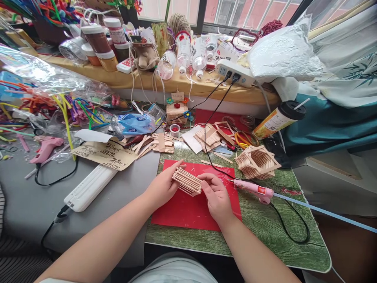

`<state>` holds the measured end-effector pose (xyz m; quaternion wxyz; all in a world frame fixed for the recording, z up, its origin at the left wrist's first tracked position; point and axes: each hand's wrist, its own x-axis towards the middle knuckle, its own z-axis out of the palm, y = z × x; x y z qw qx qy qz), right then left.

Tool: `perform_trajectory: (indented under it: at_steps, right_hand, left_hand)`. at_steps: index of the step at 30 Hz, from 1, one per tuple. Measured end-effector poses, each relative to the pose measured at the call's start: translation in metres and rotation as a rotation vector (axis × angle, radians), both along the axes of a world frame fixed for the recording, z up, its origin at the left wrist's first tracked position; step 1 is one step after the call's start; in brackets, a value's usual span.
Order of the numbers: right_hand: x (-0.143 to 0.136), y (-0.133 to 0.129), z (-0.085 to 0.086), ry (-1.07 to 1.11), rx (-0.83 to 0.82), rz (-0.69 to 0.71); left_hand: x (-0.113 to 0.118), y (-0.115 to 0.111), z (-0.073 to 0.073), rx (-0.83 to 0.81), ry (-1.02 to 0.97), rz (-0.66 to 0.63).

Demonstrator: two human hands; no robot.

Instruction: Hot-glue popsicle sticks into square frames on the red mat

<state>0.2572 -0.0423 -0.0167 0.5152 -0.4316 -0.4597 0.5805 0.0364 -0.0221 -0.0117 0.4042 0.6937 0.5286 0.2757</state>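
Over the red sheet, a small box built of stacked wooden craft sticks is held tilted between both hands. My left hand grips its left end, fingers behind and partly hidden. At the right end, the bent fingers and thumb of my right hand close on the corner of the box. A pink glue gun with a long glue stick lies just right of the sheet, its nozzle pointing toward my right hand. A larger stacked craft-stick frame sits behind the glue gun.
Loose craft sticks and a decorated stick box stand behind the sheet. A lidded cup leans at the right. To the left lie sandpaper, a white power strip and another pink glue gun. Black cords cross the table.
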Motion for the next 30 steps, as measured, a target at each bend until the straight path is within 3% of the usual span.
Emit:
perform_trajectory:
  at_steps: [16, 30]
  right_hand:
    - [-0.0016, -0.0050, 0.0062, 0.004, 0.014, 0.099]
    - [-0.0020, -0.0074, 0.0040, -0.074, -0.004, -0.002]
  left_hand:
    - [0.0020, 0.0020, 0.0002, -0.013, -0.043, 0.035]
    - [0.0000, 0.0020, -0.0034, 0.010, -0.005, 0.021]
